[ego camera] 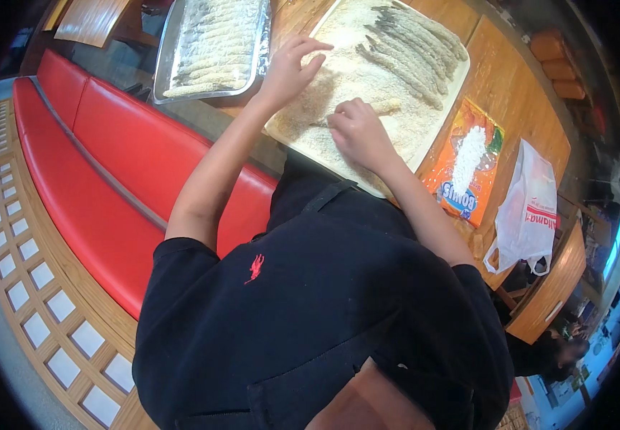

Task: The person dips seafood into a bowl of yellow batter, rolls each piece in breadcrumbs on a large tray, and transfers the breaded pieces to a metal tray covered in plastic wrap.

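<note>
A shallow cream tray (463, 75) on the wooden table holds pale breadcrumbs (336, 80). Several breaded shrimp with dark tails (412, 48) lie in rows at its upper right. My left hand (295, 64) hovers over the tray's left part, thumb and fingers apart, holding nothing visible. Lower in the tray, my right hand (355, 129) has its fingers curled down at the crumbs, beside a crumb-coated shrimp (387, 106); whether it grips anything is hidden. Left of the cream tray, a metal tray (157, 80) holds stacked breaded shrimp (207, 70) with clear plastic film.
An orange printed packet (449, 161) with white crumbs on it lies right of the tray, beside a white plastic bag (527, 209). A red padded bench (127, 145) runs along the left. Another person (541, 355) is in the far lower right.
</note>
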Motion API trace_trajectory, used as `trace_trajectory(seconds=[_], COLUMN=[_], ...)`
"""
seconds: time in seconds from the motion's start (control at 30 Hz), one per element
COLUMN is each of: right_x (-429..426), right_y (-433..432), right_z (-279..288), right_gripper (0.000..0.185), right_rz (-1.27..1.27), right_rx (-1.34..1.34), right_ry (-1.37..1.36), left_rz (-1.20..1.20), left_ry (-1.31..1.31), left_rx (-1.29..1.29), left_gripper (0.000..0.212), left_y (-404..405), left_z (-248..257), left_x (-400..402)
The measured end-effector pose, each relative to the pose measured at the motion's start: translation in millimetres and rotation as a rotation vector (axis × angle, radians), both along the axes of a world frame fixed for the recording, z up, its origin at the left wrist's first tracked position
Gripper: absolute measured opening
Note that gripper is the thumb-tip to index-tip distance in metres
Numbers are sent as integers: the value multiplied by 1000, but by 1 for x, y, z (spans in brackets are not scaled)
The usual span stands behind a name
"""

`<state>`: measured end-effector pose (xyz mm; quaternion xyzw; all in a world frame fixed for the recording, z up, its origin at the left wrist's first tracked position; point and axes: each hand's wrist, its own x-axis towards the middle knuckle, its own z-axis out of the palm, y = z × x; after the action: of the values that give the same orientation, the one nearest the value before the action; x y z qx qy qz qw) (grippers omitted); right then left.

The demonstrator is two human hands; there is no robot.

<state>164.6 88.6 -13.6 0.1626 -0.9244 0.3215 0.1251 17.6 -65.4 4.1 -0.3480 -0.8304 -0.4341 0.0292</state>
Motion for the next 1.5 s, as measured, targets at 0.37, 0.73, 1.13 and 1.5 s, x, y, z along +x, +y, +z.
trace_trajectory(seconds=[0.37,0.73,1.13,1.5], right_x=[-8,1,8,-114], right_y=[-4,65,96,-71], right_z=[22,107,81,82], right_gripper=[6,13,14,12], right_rz=[-131,-472,-555,-178], right_rx=[-168,-754,-684,-407], right_ry=[-8,-28,-209,-221], left_rz=[-5,-547,-521,-354], left_ry=[-352,-724,-846,-552], left_rx=[62,224,50,-471], left_gripper=[23,47,37,34], left_y=[-13,72,42,-155], left_z=[0,12,6,68], left_x=[15,41,33,-98])
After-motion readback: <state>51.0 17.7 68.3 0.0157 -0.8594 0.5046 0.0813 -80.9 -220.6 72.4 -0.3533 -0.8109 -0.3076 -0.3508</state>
